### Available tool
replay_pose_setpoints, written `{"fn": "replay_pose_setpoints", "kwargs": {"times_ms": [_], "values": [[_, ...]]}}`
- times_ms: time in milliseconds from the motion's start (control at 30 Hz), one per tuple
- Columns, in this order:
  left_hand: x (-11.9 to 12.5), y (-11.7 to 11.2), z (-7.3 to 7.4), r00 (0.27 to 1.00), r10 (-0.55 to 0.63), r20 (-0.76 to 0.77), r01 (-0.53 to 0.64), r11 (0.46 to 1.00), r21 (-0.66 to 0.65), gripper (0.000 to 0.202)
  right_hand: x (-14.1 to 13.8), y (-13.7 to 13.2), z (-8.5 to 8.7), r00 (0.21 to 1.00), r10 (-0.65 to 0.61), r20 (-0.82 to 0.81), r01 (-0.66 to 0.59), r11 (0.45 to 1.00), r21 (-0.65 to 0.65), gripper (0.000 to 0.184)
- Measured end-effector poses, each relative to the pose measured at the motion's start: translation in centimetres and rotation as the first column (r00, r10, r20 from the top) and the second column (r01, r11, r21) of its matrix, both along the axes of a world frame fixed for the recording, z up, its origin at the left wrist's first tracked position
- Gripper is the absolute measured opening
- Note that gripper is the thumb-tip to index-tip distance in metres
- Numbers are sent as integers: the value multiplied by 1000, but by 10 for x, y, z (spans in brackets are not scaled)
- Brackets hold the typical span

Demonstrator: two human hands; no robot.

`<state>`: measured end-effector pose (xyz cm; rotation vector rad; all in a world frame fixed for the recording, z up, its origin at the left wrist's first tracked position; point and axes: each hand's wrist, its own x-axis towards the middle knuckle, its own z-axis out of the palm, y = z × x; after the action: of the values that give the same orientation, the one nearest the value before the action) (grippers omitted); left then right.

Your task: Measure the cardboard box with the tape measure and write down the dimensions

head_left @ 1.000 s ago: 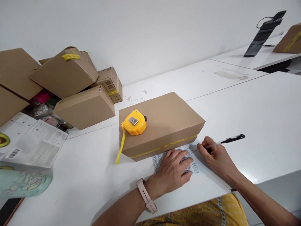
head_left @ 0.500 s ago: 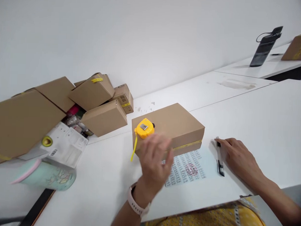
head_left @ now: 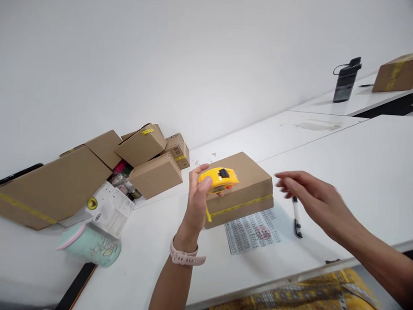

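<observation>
My left hand (head_left: 195,206) is closed around a yellow tape measure (head_left: 216,177), with a black slider on its edge and a yellow strap hanging down. It is held over the left part of a flat cardboard box (head_left: 250,168) with yellow tape along its side. A printed sheet (head_left: 240,240) with a red round stamp lies at the box's near side, partly under it. Right of the sheet rests a black-and-clear pen (head_left: 296,221) on the white table. My right hand (head_left: 318,202) hovers above the pen's far end, fingers stretched toward the box, holding nothing.
Several cardboard boxes (head_left: 156,173) are piled at the left, beside a white package (head_left: 113,208) and a mint-green cup (head_left: 98,246) lying tilted. A dark water bottle (head_left: 346,83) and another taped box (head_left: 401,73) stand at the far right.
My left hand has taken hold of the tape measure and lifted it off the box. My right hand has risen from the pen toward the box. The view has shifted.
</observation>
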<state>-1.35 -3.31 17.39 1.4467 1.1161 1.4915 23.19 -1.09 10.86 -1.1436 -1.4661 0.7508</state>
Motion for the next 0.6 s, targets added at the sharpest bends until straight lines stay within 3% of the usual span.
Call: {"fn": "replay_pose_setpoints", "kwargs": {"times_ms": [33, 100, 167, 233, 333, 400, 533, 600], "values": [[6, -5, 5, 997, -74, 38, 76, 996, -42, 52, -10, -1, 17, 972, 182, -146, -202, 970, -135, 41], [14, -12, 10, 992, -122, 29, 125, 987, -104, 51, -27, 0, 40, 846, 382, -371, -491, 830, -264, 51], [15, -16, 10, 994, -113, -3, 112, 984, -136, 53, -38, 1, 51, 772, 441, -458, -605, 730, -317, 56], [10, -17, 6, 994, -112, -1, 110, 981, -160, 54, -45, 1, 55, 771, 458, -442, -619, 701, -354, 58], [-6, -13, 2, 994, -106, 14, 107, 982, -158, 55, -46, 10, 57, 797, 464, -386, -594, 717, -365, 58], [-24, -8, 1, 1000, -24, -14, 22, 991, -128, 56, -40, 27, 59, 831, 419, -366, -538, 774, -334, 55], [-76, 5, 1, 974, 216, -74, -222, 971, -93, 55, -20, 83, 54, 961, 178, -213, -230, 939, -256, 47], [-105, 9, -1, 959, 272, -86, -281, 953, -116, 53, -11, 107, 44, 994, 85, -62, -99, 955, -280, 47]]}}
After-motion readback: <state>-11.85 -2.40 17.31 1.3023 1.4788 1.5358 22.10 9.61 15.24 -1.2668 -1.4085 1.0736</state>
